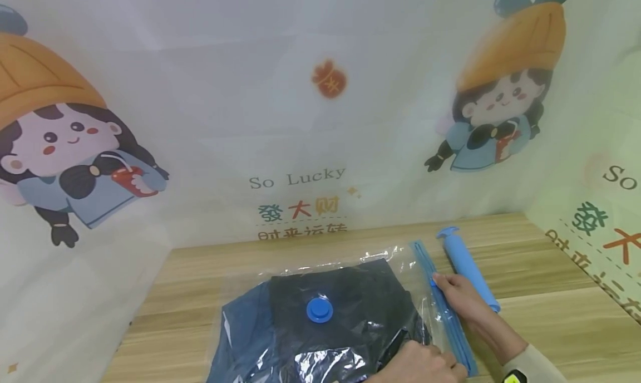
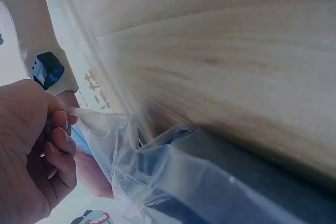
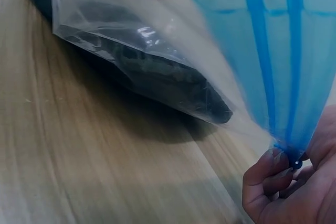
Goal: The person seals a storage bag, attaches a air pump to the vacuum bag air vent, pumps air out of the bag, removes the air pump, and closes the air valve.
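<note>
A clear vacuum storage bag (image 1: 235, 294) lies on the table with folded dark clothing (image 1: 350, 294) inside and a round blue valve (image 1: 319, 310) on top. Along its right side runs a blue zip strip (image 1: 463, 344). My right hand (image 1: 458, 296) pinches the small blue zip slider (image 3: 295, 163) on that strip, toward the far end. Nearer the front edge, my left hand (image 1: 423, 365) grips the bag beside the strip. In the left wrist view, thumb and fingers of the left hand (image 2: 37, 148) pinch the clear plastic film (image 2: 107, 129), pulling it taut.
A blue hand pump (image 1: 471, 269) lies on the wooden table (image 1: 541, 271), just right of the zip strip. Behind the table rises a printed white backdrop (image 1: 215, 121), and it continues along the right side. A watch (image 1: 514, 376) is on the right wrist.
</note>
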A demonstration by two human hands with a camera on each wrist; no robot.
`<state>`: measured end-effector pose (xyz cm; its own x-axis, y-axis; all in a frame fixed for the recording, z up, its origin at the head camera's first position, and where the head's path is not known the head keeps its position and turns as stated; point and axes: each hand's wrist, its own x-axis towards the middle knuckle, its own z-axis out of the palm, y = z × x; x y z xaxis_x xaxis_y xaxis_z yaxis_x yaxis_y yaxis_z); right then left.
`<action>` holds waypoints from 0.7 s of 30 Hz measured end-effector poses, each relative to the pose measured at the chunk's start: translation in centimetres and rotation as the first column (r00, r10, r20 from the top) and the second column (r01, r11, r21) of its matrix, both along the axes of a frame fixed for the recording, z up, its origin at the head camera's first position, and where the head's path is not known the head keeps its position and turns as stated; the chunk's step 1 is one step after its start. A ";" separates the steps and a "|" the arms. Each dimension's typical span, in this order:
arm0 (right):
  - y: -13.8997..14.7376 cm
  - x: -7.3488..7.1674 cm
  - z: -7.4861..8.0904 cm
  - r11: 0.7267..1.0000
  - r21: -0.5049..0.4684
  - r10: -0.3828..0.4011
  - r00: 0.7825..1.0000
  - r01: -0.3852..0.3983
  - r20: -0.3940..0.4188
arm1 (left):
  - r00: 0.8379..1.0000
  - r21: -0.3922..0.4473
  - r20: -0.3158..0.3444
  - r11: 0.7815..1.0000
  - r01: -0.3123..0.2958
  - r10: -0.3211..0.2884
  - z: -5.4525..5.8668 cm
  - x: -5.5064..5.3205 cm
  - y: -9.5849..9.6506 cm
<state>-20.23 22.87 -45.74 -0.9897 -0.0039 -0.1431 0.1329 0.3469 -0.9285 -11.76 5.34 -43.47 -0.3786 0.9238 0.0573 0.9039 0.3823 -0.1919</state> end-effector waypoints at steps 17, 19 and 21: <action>-0.5 -1.9 0.1 1.000 0.007 -0.018 0.999 0.019 -0.031 | 1.000 0.011 0.027 1.000 0.008 -0.009 -0.3 0.1 -0.1; -0.6 -2.2 0.0 1.000 -0.004 -0.025 0.999 0.025 -0.031 | 1.000 0.014 0.028 1.000 0.011 -0.011 -0.3 0.1 -0.1; -0.6 -2.5 0.0 1.000 -0.008 -0.027 0.999 0.026 -0.029 | 1.000 0.015 0.017 1.000 0.014 -0.014 -0.3 0.1 -0.2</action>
<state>-22.73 22.27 -45.73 -0.9932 0.0212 -0.1144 0.1149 0.3364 -0.9347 -11.63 5.14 -43.81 -0.3667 0.9281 0.0643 0.9123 0.3723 -0.1704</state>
